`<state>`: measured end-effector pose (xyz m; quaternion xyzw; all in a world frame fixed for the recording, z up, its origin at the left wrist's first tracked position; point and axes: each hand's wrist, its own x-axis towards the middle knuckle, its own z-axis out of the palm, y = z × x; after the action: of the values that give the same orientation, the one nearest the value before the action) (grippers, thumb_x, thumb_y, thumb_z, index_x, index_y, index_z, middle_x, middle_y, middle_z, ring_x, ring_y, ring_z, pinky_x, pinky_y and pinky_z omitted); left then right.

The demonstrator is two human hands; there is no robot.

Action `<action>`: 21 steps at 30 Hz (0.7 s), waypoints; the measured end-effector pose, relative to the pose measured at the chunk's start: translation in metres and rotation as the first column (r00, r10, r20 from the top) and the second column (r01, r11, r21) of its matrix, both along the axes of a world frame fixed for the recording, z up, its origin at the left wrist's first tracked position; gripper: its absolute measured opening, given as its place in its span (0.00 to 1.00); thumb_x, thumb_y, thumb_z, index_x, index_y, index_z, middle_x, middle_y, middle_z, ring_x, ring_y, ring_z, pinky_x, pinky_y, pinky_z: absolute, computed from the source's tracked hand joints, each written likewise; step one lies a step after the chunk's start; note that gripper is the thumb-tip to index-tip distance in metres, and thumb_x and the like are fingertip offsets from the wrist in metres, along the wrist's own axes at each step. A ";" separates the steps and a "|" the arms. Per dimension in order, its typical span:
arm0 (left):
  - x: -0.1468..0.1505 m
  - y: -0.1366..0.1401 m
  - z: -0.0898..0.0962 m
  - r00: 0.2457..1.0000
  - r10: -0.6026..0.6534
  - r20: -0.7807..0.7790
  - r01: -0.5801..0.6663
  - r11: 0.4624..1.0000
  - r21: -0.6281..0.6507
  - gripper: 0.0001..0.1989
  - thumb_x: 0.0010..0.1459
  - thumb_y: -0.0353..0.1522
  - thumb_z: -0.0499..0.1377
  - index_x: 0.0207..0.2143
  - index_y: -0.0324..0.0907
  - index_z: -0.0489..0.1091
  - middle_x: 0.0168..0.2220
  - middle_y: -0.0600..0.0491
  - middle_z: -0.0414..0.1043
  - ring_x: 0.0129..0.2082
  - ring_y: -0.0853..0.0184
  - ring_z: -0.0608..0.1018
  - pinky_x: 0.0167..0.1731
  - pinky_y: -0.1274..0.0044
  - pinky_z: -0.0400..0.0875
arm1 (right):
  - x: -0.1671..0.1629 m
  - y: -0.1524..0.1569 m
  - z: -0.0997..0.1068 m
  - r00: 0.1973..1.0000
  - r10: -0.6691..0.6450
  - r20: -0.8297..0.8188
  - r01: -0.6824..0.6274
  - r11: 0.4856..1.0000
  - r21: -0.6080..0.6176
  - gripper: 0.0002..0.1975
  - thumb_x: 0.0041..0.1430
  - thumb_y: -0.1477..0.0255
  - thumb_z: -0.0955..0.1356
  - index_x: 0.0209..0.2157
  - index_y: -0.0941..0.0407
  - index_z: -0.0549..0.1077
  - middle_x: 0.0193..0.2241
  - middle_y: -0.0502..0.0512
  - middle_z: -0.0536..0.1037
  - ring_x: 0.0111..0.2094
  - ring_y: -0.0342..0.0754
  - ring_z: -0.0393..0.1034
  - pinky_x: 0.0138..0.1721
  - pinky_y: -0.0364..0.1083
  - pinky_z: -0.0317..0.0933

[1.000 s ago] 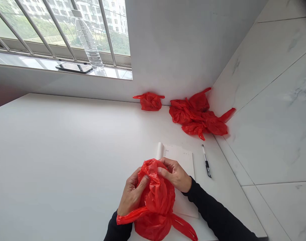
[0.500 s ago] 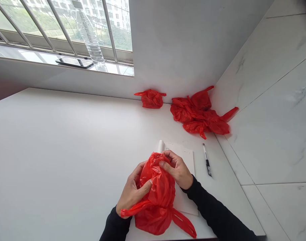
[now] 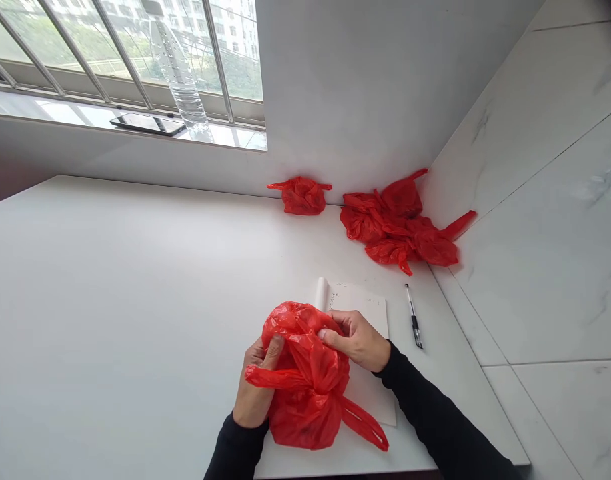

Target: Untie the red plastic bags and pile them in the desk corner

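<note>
A knotted red plastic bag (image 3: pixel 308 413) is held up between both my hands, near the front edge of the white table. My left hand (image 3: pixel 258 383) grips its left side, thumb on top of the plastic and the other fingers mostly behind it. On the upper right, my right hand (image 3: pixel 353 339) pinches the bag between thumb and fingers. One tied handle sticks out across my left hand; the other hangs toward the lower right. What the bag contains cannot be seen. Partly behind the bag and my right arm lies an open notepad (image 3: pixel 368 310) with some handwriting.
A pen (image 3: pixel 413 317) lies right of the notepad. Against the wall sit a small red bag (image 3: pixel 303 197) and a heap of red bags (image 3: pixel 398 227) in the corner. On the windowsill are a water bottle (image 3: pixel 185 93) and a dark flat device (image 3: pixel 148 124).
My left hand has shifted up and left along the bag, and the plastic is spread wider at the top. My right hand has moved slightly down, still pinching.
</note>
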<state>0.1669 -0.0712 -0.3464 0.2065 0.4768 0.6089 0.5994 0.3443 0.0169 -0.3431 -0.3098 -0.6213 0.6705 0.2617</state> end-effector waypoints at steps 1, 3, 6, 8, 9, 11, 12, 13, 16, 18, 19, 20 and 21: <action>-0.001 0.000 0.000 0.999 -0.052 -0.014 0.052 0.999 0.013 0.16 0.54 0.44 0.65 0.37 0.41 0.76 0.35 0.48 0.81 0.36 0.56 0.82 0.34 0.73 0.76 | -0.001 0.000 -0.002 0.999 -0.030 -0.015 0.030 1.000 -0.007 0.15 0.61 0.58 0.69 0.36 0.58 0.76 0.27 0.50 0.74 0.27 0.44 0.67 0.31 0.44 0.63; -0.002 0.001 0.001 0.982 -0.170 -0.085 0.173 0.984 0.033 0.15 0.53 0.42 0.67 0.37 0.41 0.75 0.35 0.48 0.81 0.34 0.58 0.81 0.32 0.73 0.76 | -0.002 0.002 -0.004 0.998 -0.044 -0.046 0.043 0.999 -0.022 0.15 0.62 0.59 0.69 0.37 0.58 0.75 0.29 0.50 0.74 0.29 0.44 0.67 0.32 0.44 0.63; -0.003 0.001 0.002 0.958 -0.224 -0.180 0.239 0.969 0.063 0.16 0.49 0.37 0.70 0.38 0.42 0.73 0.37 0.49 0.80 0.35 0.59 0.81 0.34 0.74 0.75 | -0.003 0.004 -0.003 0.997 -0.034 -0.073 0.031 0.999 -0.031 0.16 0.63 0.58 0.68 0.38 0.58 0.75 0.31 0.52 0.75 0.32 0.46 0.69 0.36 0.46 0.64; -0.003 0.001 0.003 0.973 -0.166 -0.159 0.181 0.980 0.083 0.18 0.49 0.37 0.70 0.41 0.43 0.72 0.39 0.49 0.80 0.37 0.58 0.81 0.36 0.73 0.76 | -0.002 0.005 0.000 0.997 0.008 -0.080 -0.011 0.999 -0.032 0.17 0.63 0.57 0.67 0.41 0.58 0.74 0.34 0.53 0.75 0.35 0.47 0.70 0.40 0.48 0.65; -0.004 0.001 0.003 0.982 -0.135 -0.130 0.146 0.986 0.082 0.18 0.49 0.37 0.70 0.41 0.43 0.71 0.40 0.49 0.79 0.38 0.58 0.81 0.36 0.73 0.76 | 0.000 0.005 0.002 0.995 0.043 -0.085 -0.046 0.998 -0.034 0.17 0.63 0.57 0.68 0.43 0.57 0.74 0.36 0.54 0.76 0.37 0.48 0.70 0.42 0.49 0.65; -0.004 0.000 0.003 0.996 -0.071 -0.061 0.075 0.995 0.061 0.21 0.48 0.37 0.71 0.43 0.44 0.70 0.40 0.49 0.79 0.38 0.58 0.81 0.35 0.73 0.76 | 0.003 0.005 0.007 0.986 0.136 -0.091 -0.140 0.989 -0.041 0.20 0.61 0.58 0.70 0.49 0.56 0.72 0.40 0.55 0.76 0.41 0.50 0.71 0.47 0.51 0.65; -0.004 0.000 0.003 0.999 -0.044 -0.028 0.045 0.998 0.054 0.23 0.47 0.36 0.71 0.45 0.45 0.69 0.41 0.50 0.79 0.39 0.57 0.81 0.35 0.73 0.77 | 0.004 0.005 0.010 0.978 0.187 -0.088 -0.192 0.980 -0.047 0.22 0.60 0.58 0.71 0.51 0.55 0.71 0.41 0.55 0.76 0.43 0.51 0.71 0.48 0.52 0.64; -0.004 -0.001 0.004 1.000 -0.022 -0.003 0.022 0.998 0.054 0.26 0.46 0.36 0.72 0.48 0.46 0.69 0.42 0.50 0.79 0.39 0.57 0.81 0.34 0.73 0.77 | 0.006 0.005 0.013 0.969 0.231 -0.083 -0.235 0.970 -0.055 0.24 0.59 0.58 0.72 0.53 0.54 0.70 0.42 0.55 0.76 0.44 0.52 0.70 0.49 0.52 0.64; -0.005 -0.001 0.005 1.000 0.002 0.020 -0.004 0.997 0.076 0.32 0.44 0.36 0.73 0.52 0.48 0.68 0.44 0.50 0.79 0.40 0.57 0.81 0.35 0.75 0.77 | 0.011 0.005 0.022 0.944 0.322 -0.066 -0.326 0.943 -0.064 0.31 0.54 0.61 0.75 0.57 0.53 0.68 0.45 0.56 0.76 0.46 0.53 0.70 0.51 0.53 0.64; -0.005 -0.001 0.006 1.000 0.008 0.028 -0.011 0.996 0.083 0.31 0.43 0.35 0.73 0.51 0.47 0.69 0.43 0.50 0.79 0.40 0.57 0.81 0.34 0.75 0.77 | 0.011 0.005 0.028 0.922 0.380 -0.070 -0.384 0.921 -0.062 0.35 0.49 0.63 0.77 0.58 0.53 0.66 0.46 0.56 0.76 0.47 0.53 0.70 0.52 0.53 0.64; -0.005 -0.001 0.006 0.999 0.015 0.040 -0.018 0.996 0.084 0.31 0.43 0.35 0.73 0.51 0.47 0.69 0.43 0.51 0.80 0.39 0.57 0.81 0.34 0.75 0.78 | 0.011 0.004 0.029 0.911 0.405 -0.074 -0.410 0.911 -0.053 0.38 0.47 0.65 0.78 0.58 0.52 0.66 0.46 0.56 0.76 0.47 0.54 0.71 0.52 0.54 0.64; -0.005 -0.001 0.006 0.998 0.023 0.058 -0.027 0.996 0.082 0.31 0.44 0.34 0.73 0.51 0.48 0.69 0.42 0.52 0.80 0.38 0.57 0.82 0.33 0.75 0.78 | 0.010 0.004 0.029 0.904 0.420 -0.075 -0.424 0.905 -0.041 0.39 0.45 0.67 0.79 0.58 0.52 0.66 0.46 0.55 0.76 0.48 0.55 0.71 0.53 0.54 0.64; -0.005 -0.001 0.006 0.996 0.029 0.082 -0.035 0.996 0.078 0.30 0.45 0.35 0.72 0.52 0.49 0.68 0.41 0.52 0.80 0.37 0.57 0.82 0.33 0.75 0.77 | 0.009 0.003 0.028 0.908 0.412 -0.075 -0.414 0.910 -0.026 0.38 0.44 0.69 0.79 0.57 0.52 0.67 0.46 0.55 0.77 0.48 0.55 0.71 0.53 0.54 0.64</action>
<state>0.1615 -0.0726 -0.3408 0.1977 0.4308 0.6448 0.5997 0.3529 0.0196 -0.3152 -0.1538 -0.6493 0.7336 0.1285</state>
